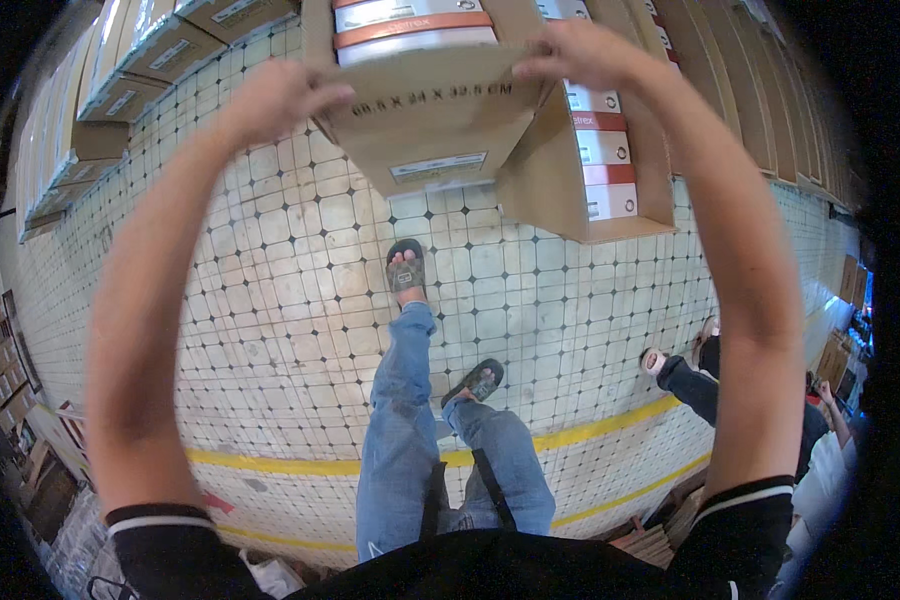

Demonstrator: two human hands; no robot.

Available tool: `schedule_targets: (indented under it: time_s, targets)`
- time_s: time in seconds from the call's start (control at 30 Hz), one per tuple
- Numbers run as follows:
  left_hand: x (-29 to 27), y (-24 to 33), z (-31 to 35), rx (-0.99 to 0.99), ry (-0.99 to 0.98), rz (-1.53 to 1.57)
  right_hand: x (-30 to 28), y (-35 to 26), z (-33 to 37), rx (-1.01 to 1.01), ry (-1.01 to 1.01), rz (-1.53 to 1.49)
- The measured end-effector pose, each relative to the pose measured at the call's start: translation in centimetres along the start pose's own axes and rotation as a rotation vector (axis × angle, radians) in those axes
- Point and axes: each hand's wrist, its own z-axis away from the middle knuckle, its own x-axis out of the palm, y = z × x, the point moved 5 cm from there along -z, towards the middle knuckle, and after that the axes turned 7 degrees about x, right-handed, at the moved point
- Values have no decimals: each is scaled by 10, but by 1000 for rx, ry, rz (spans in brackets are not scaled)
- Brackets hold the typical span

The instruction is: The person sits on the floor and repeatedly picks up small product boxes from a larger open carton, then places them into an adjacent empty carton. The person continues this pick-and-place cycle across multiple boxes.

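A brown cardboard carton (425, 135) with printing and a white label on its near panel is between my two hands. White boxes with red-orange bands (410, 28) show beyond this panel's upper edge. My left hand (282, 98) is closed at the panel's left upper corner, its thumb lying along the cardboard. At the right upper corner, my right hand (575, 52) grips the edge with its fingertips. Part of each hand's hold is hidden behind the cardboard.
Right of it stands an open carton (625, 230) of similar banded boxes. Rows of cartons line the left (160, 55) and the far right (715, 90). A yellow line (610, 420) crosses the tiled floor. Another person's legs (692, 385) are at the right.
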Motion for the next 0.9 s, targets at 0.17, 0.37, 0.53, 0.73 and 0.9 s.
schedule_targets:
  time_s: [0.17,0.37,0.53,0.73,0.9]
  targets:
    - [-106,16,-20,50,-15,45,-95,-19,-4,64,-57,-98]
    - [-125,-11,-32,8,14,72,-111,-20,-24,149,-120,-200]
    - [-123,-27,-36,6,5,94,-113,-20,-24,159,-148,-212]
    - [-123,-22,-35,2,-5,123,-114,-19,-24,165,-122,-215]
    - [-122,-20,-34,27,-5,125,-111,-21,-21,142,-149,-266]
